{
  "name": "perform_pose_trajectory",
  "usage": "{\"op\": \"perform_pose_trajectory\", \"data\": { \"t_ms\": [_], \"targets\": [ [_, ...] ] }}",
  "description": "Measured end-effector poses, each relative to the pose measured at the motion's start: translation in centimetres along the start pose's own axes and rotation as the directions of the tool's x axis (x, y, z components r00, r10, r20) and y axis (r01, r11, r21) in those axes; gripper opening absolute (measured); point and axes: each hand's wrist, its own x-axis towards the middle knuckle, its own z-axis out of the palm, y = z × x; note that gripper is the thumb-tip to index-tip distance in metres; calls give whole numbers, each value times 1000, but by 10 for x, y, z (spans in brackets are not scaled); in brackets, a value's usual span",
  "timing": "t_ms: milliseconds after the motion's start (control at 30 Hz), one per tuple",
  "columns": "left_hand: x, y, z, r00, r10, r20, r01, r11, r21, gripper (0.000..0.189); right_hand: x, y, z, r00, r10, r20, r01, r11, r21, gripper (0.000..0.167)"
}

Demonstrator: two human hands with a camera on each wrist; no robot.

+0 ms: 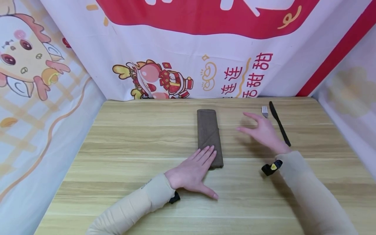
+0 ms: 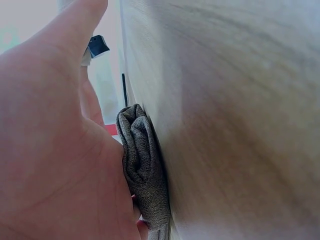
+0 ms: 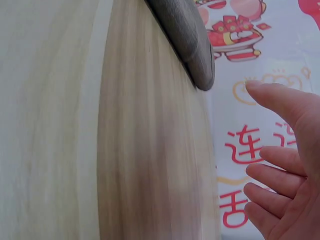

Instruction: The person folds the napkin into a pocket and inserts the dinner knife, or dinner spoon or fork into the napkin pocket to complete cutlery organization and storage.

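A dark grey-brown cloth napkin (image 1: 208, 127), folded into a long flat strip, lies on the wooden table. My left hand (image 1: 192, 171) rests its straight fingers on the near end of the napkin, thumb spread out to the side. In the left wrist view the rolled layers at the end of the napkin (image 2: 140, 150) show beside the palm. My right hand (image 1: 262, 130) hovers over the table to the right of the napkin, thumb and fingers apart with nothing between them. The right wrist view shows its spread fingers (image 3: 272, 180) and the napkin's far end (image 3: 192, 50).
Beyond the right hand lie a black-handled table knife (image 1: 279, 124) and a fork (image 1: 264, 111), whose handle is hidden behind the hand. A printed cloth backdrop (image 1: 182, 49) rises along the table's back edge, with more cloth at both sides.
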Motion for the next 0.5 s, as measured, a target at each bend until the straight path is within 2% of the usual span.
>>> {"op": "perform_pose_trajectory", "data": {
  "t_ms": [200, 500],
  "targets": [
    [0, -1, 0, 1000, 6, -2, -6, 1000, 7, 134, -4, 14, -20, 997, 81, -22, -81, 997, 0, 86],
    [-1, -1, 0, 1000, 9, -5, -9, 1000, 16, 134, -11, 38, -37, 981, 193, -16, -192, 979, 70, 91]
  ]
}}
